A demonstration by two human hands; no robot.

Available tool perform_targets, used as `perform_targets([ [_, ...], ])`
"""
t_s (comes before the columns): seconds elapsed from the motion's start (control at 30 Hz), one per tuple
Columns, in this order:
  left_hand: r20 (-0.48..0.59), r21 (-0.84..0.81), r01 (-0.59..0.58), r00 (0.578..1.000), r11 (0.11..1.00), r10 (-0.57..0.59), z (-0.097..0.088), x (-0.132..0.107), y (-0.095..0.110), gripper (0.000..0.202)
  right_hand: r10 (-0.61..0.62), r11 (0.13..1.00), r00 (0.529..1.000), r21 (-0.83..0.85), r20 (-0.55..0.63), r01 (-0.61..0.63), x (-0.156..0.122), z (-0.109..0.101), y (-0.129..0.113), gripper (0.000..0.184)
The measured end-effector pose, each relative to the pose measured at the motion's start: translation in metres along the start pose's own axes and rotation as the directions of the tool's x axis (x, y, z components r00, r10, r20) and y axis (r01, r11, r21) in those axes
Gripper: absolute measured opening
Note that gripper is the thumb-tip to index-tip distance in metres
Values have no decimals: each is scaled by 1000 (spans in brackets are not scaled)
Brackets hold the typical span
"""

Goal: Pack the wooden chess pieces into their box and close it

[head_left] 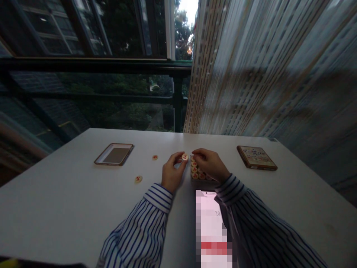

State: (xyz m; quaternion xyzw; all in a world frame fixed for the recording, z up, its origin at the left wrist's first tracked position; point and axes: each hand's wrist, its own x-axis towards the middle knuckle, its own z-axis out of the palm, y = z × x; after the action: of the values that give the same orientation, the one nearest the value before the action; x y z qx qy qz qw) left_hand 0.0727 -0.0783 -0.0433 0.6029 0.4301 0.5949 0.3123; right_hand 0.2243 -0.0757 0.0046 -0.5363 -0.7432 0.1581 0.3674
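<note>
Between the thumb and fingers of my left hand (173, 172) is a round xiangqi piece (185, 157), its red-marked face turned towards me. Just right of it, my right hand (212, 163) bends over an open box (205, 184) packed with similar red-marked pieces (194, 170). The right fingers are curled together at the box's far left corner. Whatever they pinch there, if anything, is hidden. Two more pieces lie apart on the table to the left: a farther xiangqi piece (155, 157) and a nearer xiangqi piece (138, 179).
A shallow brown-rimmed tray or lid (102, 162) rests at the table's far left. On the right lies a flat decorated box (257, 157). A lit phone (213, 227) is below the box of pieces, partly behind my right sleeve. String curtains (237, 74) hang beyond the white table (83, 208).
</note>
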Motion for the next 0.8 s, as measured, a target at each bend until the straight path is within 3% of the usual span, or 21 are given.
perform_targets([
  [0.37, 76, -4, 9, 997, 1000, -8, 9, -8, 3, 30, 76, 917, 976, 369, 205, -148, 1, 0, 16, 23],
  [0.6, 107, 0, 3, 994, 1000, -3, 12, -11, 7, 30, 123, 859, 949, 448, 292, -249, 1, -3, 12, 20],
  [0.8, 91, -109, 113, 990, 988, -104, 16, -11, 4, 29, 104, 901, 951, 376, 292, -214, 2, -7, 17, 19],
])
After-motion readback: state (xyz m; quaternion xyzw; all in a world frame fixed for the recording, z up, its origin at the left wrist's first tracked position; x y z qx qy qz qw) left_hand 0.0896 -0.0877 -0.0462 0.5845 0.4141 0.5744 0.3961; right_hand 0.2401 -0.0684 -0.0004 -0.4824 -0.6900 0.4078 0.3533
